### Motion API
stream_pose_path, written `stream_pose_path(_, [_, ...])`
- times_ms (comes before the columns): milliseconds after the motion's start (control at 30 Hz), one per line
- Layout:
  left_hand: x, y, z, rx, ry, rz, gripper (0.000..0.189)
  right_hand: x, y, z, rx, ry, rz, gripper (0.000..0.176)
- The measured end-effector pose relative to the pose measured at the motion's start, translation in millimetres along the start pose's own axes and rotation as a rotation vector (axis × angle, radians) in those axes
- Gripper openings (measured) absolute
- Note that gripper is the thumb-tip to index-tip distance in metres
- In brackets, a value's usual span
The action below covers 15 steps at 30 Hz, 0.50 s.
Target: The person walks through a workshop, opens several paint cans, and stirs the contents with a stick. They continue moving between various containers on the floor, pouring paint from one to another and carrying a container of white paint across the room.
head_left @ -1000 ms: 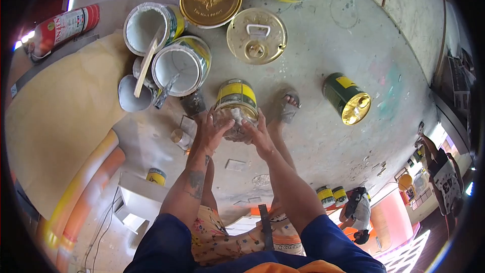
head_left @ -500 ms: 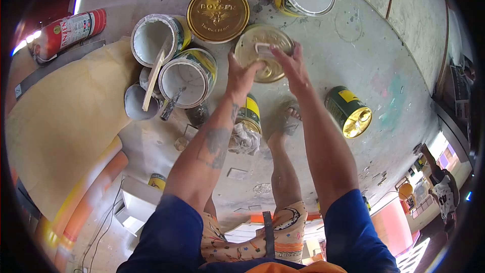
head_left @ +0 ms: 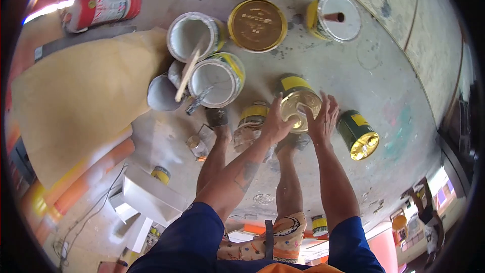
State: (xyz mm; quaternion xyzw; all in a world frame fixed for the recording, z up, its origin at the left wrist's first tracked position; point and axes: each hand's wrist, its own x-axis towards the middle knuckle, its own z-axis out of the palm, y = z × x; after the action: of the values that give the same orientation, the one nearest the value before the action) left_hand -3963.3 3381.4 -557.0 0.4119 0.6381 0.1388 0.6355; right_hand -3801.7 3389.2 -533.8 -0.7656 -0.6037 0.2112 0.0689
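A green and yellow paint can (head_left: 293, 82) with a shiny gold end is between my hands, its gold end facing me. A pale wire or plastic handle shows on that end. My left hand (head_left: 277, 124) grips the can's left side, with its thumb over the rim. At the right rim, my right hand (head_left: 323, 119) has its thumb on the gold end and its fingers extended along the side. Whether the can touches the floor is hidden. Another green can (head_left: 351, 126) lies tipped to the right. Close on the left, a yellow-labelled can (head_left: 253, 111) has a crumpled rag (head_left: 245, 137) against it.
Two open white-lined cans (head_left: 194, 33) stand at left, with a wooden stick (head_left: 188, 73) and brush (head_left: 199, 101). Beyond are a gold-lidded can (head_left: 257, 25) and a can holding a brown tube (head_left: 334, 17). A fire extinguisher (head_left: 103, 11) and a tan sheet (head_left: 86, 86) lie left.
Both hands have moved closer to my body with the can, and its yellow-labelled side now shows. My view has shifted, so surrounding things appear farther right.
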Motion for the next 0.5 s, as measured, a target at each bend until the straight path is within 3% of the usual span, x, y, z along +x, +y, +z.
stream_pose_path(167, [-42.3, 18.9, -28.6, -0.035, 0.061, 0.016, 0.086, -5.1, 8.0, 7.5, -0.236, -0.102, -0.246, 0.037])
stream_pose_path(267, [-71.7, 17.7, -37.9, -0.026, 0.068, -0.001, 0.081, -0.2, 2.9, 6.9, -0.333, -0.287, -0.199, 0.034])
stream_pose_path(500, [-138.3, 17.1, -39.2, -0.284, 0.09, -0.058, 0.064, 1.4, -9.7, -5.6, -0.223, -0.528, -0.346, 0.035])
